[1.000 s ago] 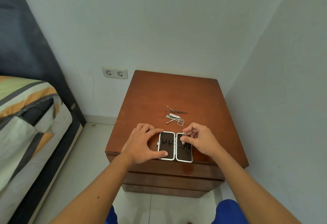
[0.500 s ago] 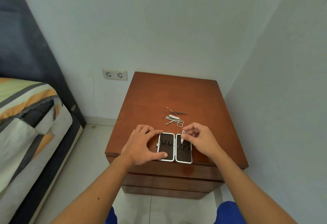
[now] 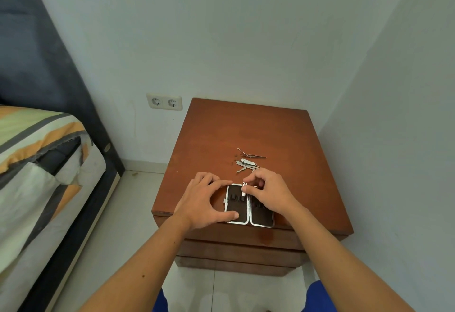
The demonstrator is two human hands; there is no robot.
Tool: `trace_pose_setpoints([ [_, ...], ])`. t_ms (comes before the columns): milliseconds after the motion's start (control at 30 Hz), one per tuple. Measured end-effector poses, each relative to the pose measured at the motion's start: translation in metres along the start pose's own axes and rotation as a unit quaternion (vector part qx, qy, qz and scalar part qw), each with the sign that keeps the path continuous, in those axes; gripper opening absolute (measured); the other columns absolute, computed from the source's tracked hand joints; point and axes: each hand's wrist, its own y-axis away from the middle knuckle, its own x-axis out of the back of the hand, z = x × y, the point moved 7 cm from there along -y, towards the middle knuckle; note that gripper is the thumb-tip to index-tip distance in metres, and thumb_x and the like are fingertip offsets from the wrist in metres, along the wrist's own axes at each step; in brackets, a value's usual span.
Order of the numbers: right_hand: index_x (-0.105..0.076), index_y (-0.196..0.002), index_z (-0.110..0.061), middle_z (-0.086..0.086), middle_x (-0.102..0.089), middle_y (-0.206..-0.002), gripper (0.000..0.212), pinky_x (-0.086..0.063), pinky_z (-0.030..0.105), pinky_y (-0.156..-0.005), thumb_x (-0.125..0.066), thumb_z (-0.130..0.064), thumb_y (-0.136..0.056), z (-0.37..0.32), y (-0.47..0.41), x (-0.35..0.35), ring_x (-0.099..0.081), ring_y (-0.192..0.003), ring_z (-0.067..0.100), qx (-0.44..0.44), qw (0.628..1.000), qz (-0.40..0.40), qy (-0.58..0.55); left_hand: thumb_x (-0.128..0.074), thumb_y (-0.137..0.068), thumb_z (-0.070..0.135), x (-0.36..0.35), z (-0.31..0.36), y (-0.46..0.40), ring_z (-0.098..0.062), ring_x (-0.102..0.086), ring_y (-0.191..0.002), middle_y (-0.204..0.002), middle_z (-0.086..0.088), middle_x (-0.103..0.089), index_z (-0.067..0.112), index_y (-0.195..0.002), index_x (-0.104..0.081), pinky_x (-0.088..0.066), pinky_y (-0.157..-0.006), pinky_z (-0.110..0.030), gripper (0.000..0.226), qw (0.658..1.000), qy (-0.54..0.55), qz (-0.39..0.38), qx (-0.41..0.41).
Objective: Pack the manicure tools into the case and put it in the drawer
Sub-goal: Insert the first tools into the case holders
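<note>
The right hand (image 3: 268, 192) has carried its small metal tool (image 3: 244, 190) across the hinge, from over the right half of the case (image 3: 248, 204) to the top of the left half! Its grip is pinched on that tool, thumb and forefinger tight, the tip pointing down toward the elastic loops. The left hand (image 3: 202, 203) steadies the case, its grip spread wide: forefinger on the far edge, thumb pressed on the near left corner.

The case lies open and flat at the near edge of the table (image 3: 246, 127), both dark halves facing up. Just beyond the case sits the loose pile of tools (image 3: 247, 162), a scatter of thin silver pieces.

Handling, by my read: these tools look light, stiff and slick, with fine points, so they are best taken at mid-shaft and slid under a loop. The case looks rigid and light; grasp it by its long edges once it is folded.

The count: one case with two halves, one tool in hand, and roughly five or six in the pile, too tangled to separate surely. Two drawer fronts (image 3: 241, 252) show below the case, both closed.
</note>
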Motion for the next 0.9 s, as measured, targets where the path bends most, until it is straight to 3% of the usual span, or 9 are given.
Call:
trace_pose_setpoints([
  [100, -0.079, -0.101, -0.028, -0.013, -0.065, -0.099, 0.015, -0.037, 0.017, -0.078, -0.084, -0.029, -0.086, -0.001, 0.004, -0.002, -0.051, -0.089, -0.004, 0.036, 0.998, -0.014, 0.055, -0.069, -0.071, 0.088, 0.000, 0.000, 0.000, -0.002, -0.032, -0.127, -0.128, 0.021, -0.047, 0.045, -0.146, -0.053, -0.034, -0.107, -0.028, 0.088, 1.000, 0.005, -0.002, 0.004],
  [200, -0.076, -0.113, -0.029, -0.017, -0.059, -0.108, 0.029, -0.034, 0.010, -0.085, -0.082, -0.039, -0.086, -0.001, 0.011, -0.005, -0.045, -0.099, -0.007, 0.071, 0.993, -0.023, 0.090, -0.069, -0.070, 0.088, 0.000, 0.001, 0.000, -0.004, -0.034, -0.127, -0.127, 0.021, -0.048, 0.043, -0.145, -0.054, -0.036, -0.108, -0.030, 0.089, 1.000, 0.005, 0.002, 0.002],
  [300, -0.072, -0.120, -0.031, -0.017, -0.055, -0.115, 0.044, -0.033, 0.011, -0.092, -0.085, -0.046, -0.080, 0.002, 0.019, -0.008, -0.043, -0.105, 0.001, 0.087, 0.990, -0.030, 0.107, -0.069, -0.070, 0.089, 0.000, 0.001, 0.001, -0.004, -0.034, -0.127, -0.127, 0.021, -0.048, 0.043, -0.146, -0.054, -0.036, -0.108, -0.030, 0.090, 1.000, 0.003, -0.002, 0.005],
  [667, -0.071, -0.121, -0.034, -0.017, -0.048, -0.120, 0.049, -0.041, 0.026, -0.099, -0.082, -0.054, -0.077, 0.000, 0.028, -0.011, -0.044, -0.114, 0.006, 0.081, 0.989, -0.058, 0.110, -0.069, -0.070, 0.089, -0.001, 0.000, 0.000, -0.004, -0.035, -0.126, -0.125, 0.021, -0.049, 0.043, -0.146, -0.055, -0.036, -0.107, -0.030, 0.090, 1.000, 0.000, -0.002, -0.001],
  [767, -0.071, -0.120, -0.036, -0.019, -0.051, -0.118, 0.047, -0.045, 0.024, -0.097, -0.082, -0.054, -0.077, 0.002, 0.027, -0.011, -0.048, -0.112, 0.004, 0.075, 0.992, -0.051, 0.090, -0.068, -0.070, 0.090, -0.001, 0.000, 0.000, -0.004, -0.034, -0.127, -0.127, 0.021, -0.049, 0.043, -0.146, -0.054, -0.037, -0.108, -0.030, 0.090, 1.000, 0.000, -0.006, 0.002],
  [900, -0.076, -0.113, -0.032, -0.015, -0.063, -0.102, 0.029, -0.053, 0.026, -0.078, -0.083, -0.036, -0.084, 0.004, 0.018, 0.003, -0.060, -0.086, 0.008, 0.050, 0.998, 0.028, 0.011, -0.067, -0.071, 0.092, -0.001, -0.001, 0.001, -0.004, -0.032, -0.129, -0.128, 0.020, -0.045, 0.043, -0.150, -0.049, -0.037, -0.111, -0.031, 0.094, 1.000, 0.005, -0.025, -0.008],
])
